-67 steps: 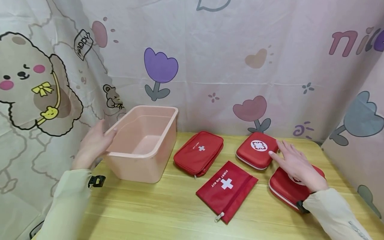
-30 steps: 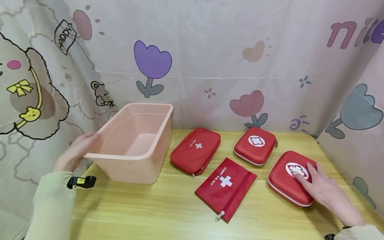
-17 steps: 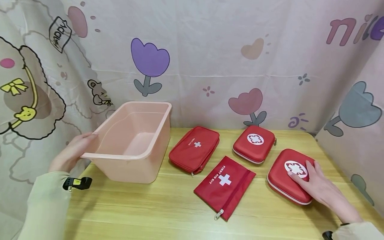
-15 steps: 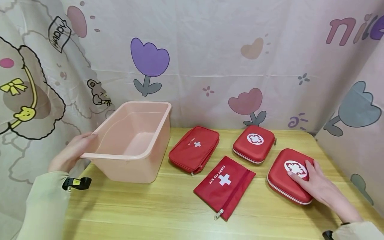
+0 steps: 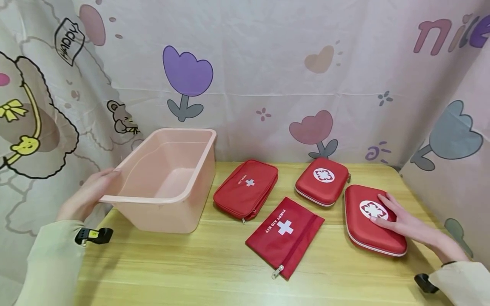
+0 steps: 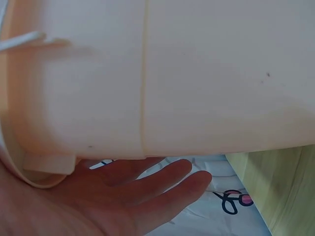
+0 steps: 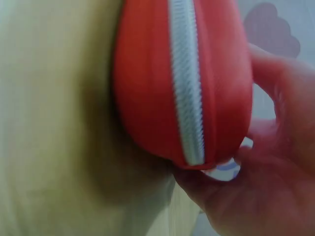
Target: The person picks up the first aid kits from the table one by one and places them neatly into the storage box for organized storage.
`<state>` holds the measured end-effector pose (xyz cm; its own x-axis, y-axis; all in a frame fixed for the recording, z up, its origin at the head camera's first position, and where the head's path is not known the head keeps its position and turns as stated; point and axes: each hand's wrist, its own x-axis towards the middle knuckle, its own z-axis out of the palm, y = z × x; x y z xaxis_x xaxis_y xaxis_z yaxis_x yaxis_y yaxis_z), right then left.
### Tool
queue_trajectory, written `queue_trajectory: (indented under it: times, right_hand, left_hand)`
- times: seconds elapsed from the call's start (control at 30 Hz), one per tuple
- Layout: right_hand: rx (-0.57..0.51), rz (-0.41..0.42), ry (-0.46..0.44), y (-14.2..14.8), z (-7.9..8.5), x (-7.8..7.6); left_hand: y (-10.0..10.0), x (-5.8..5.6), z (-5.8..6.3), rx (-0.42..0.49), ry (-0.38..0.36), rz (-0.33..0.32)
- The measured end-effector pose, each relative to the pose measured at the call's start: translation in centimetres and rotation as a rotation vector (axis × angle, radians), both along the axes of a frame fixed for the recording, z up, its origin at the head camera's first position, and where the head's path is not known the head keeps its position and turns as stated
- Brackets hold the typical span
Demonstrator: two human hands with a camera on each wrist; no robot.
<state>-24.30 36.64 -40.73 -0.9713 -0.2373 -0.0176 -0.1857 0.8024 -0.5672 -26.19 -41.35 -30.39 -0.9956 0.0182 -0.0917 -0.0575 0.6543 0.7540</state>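
At the left of the head view, my left hand (image 5: pixel 87 192) holds the near left rim of a pink plastic bin (image 5: pixel 203 191). In the left wrist view its fingers (image 6: pixel 167 199) extend along the bin's outer wall; the thumb is hidden there. My right hand (image 5: pixel 411 225) grips the larger red hard-shell first aid case (image 5: pixel 363 231) at the right, thumb over the top near the white emblem and fingers around the far right edge. The right wrist view shows the case's white zipper (image 7: pixel 187 83) and a shadow on the table beneath it.
Between bin and case lie a red soft first aid bag (image 5: pixel 245 191), a flat red first aid kit pouch (image 5: pixel 285 238) and a smaller red hard case (image 5: pixel 321 180) on the wooden table (image 5: pixel 172 267). A printed curtain (image 5: pixel 252 63) hangs behind and along both sides.
My left hand came onto the bin's rim. My right hand moved off the smaller case's side and took hold of the larger one, which has just turned slightly. The view shifted a little.
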Motion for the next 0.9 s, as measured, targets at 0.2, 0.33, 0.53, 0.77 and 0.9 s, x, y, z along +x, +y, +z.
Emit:
queue_trajectory:
  times: [0.2, 0.33, 0.53, 0.77, 0.9]
  right_hand:
    - [-0.013, 0.036, -0.077, 0.7, 0.4, -0.7]
    - [-0.029, 0.059, -0.091, 1.0, 0.4, -0.8]
    - [-0.05, 0.05, -0.102, 1.1, 0.4, -0.8]
    - [-0.062, -0.068, -0.191, 0.6, 1.3, -0.4]
    - [-0.011, -0.108, -0.205, 0.1, 2.2, -0.7]
  left_hand:
    - [0.0, 0.0, 0.1, 0.012, -0.005, -0.008]
    - [-0.1, 0.0, 0.0, 0.01, -0.005, -0.009]
    - [-0.1, 0.0, 0.0, 0.024, 0.0, -0.018]
    - [0.0, 0.0, 0.0, 0.042, 0.015, -0.002]
    - [0.0, -0.3, -0.2, 0.059, 0.013, 0.015]
